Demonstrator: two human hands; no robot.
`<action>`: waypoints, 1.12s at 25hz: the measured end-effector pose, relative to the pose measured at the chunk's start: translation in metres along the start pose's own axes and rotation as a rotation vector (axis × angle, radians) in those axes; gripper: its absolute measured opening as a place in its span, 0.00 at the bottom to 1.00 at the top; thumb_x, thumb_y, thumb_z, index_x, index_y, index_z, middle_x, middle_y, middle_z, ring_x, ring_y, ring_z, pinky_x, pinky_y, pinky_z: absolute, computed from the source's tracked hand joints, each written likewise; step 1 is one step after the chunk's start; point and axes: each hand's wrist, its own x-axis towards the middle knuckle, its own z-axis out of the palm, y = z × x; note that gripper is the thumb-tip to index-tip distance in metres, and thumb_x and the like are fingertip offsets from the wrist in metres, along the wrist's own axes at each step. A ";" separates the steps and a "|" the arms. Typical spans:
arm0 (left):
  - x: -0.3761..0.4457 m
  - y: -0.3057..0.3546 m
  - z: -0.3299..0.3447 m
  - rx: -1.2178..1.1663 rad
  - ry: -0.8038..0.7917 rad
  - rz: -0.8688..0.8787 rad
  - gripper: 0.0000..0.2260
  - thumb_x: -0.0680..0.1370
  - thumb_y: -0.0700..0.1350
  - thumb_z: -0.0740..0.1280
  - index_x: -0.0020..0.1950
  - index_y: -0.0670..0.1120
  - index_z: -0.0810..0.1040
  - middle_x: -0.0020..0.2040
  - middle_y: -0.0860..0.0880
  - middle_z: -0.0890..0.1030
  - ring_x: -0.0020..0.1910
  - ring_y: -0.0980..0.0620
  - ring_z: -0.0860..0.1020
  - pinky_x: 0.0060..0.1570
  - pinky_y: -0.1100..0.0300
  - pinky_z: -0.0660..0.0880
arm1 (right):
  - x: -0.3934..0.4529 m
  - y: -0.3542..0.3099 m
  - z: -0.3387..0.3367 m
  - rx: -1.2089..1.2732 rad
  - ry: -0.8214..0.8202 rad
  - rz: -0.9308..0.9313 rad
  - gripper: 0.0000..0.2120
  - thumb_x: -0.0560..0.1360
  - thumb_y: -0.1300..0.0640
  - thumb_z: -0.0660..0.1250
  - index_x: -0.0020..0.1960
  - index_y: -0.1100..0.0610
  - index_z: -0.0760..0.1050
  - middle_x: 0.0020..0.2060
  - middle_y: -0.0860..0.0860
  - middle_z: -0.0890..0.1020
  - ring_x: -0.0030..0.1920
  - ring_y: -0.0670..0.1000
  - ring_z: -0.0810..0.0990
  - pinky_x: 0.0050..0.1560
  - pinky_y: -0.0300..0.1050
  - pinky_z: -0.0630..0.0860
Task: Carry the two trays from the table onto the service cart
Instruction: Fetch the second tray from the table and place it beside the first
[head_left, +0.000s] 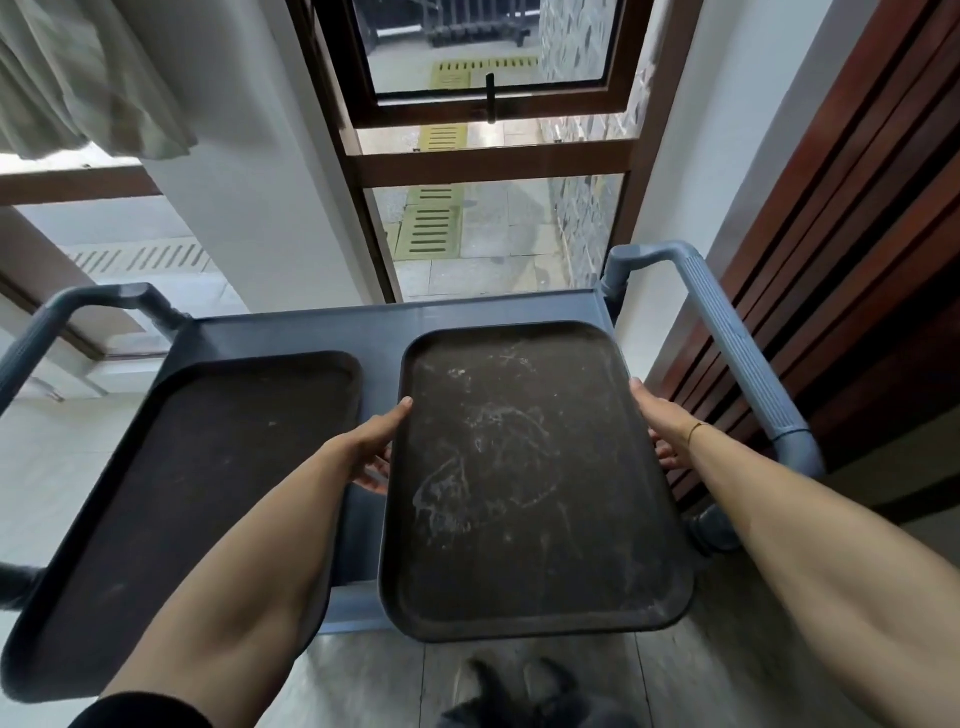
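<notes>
A dark scuffed tray (524, 483) is over the right half of the grey-blue service cart (395, 325); its near end juts past the cart's front edge. My left hand (374, 447) grips its left rim, thumb on top. My right hand (660, 426) grips its right rim, fingers under the edge. A second dark tray (187, 483) lies on the cart's left half, partly hidden by my left forearm.
The cart has a ribbed handle on the right (737, 343) and one on the left (78, 306). Beyond it is a window with a brown frame (488, 163). A dark wooden slatted panel (857, 260) stands close on the right. Tiled floor lies below.
</notes>
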 end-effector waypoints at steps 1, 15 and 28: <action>0.002 0.000 0.000 -0.001 -0.001 -0.002 0.37 0.76 0.73 0.51 0.68 0.44 0.69 0.55 0.38 0.77 0.51 0.40 0.78 0.41 0.48 0.79 | 0.004 0.001 0.001 -0.005 0.009 -0.003 0.39 0.74 0.26 0.48 0.64 0.57 0.73 0.48 0.56 0.81 0.42 0.55 0.80 0.40 0.47 0.76; 0.015 -0.007 0.001 -0.015 -0.026 -0.019 0.35 0.76 0.72 0.52 0.69 0.46 0.69 0.56 0.39 0.76 0.53 0.40 0.78 0.44 0.47 0.80 | 0.031 0.009 0.016 -0.465 0.419 -0.121 0.28 0.79 0.37 0.50 0.67 0.57 0.68 0.62 0.62 0.76 0.62 0.64 0.74 0.61 0.55 0.71; -0.017 -0.033 -0.002 0.058 0.413 0.318 0.29 0.79 0.64 0.59 0.72 0.44 0.69 0.63 0.43 0.76 0.58 0.45 0.77 0.50 0.53 0.74 | 0.012 -0.036 0.068 -0.900 0.348 -0.583 0.26 0.80 0.39 0.54 0.70 0.53 0.67 0.68 0.59 0.70 0.68 0.62 0.66 0.64 0.62 0.65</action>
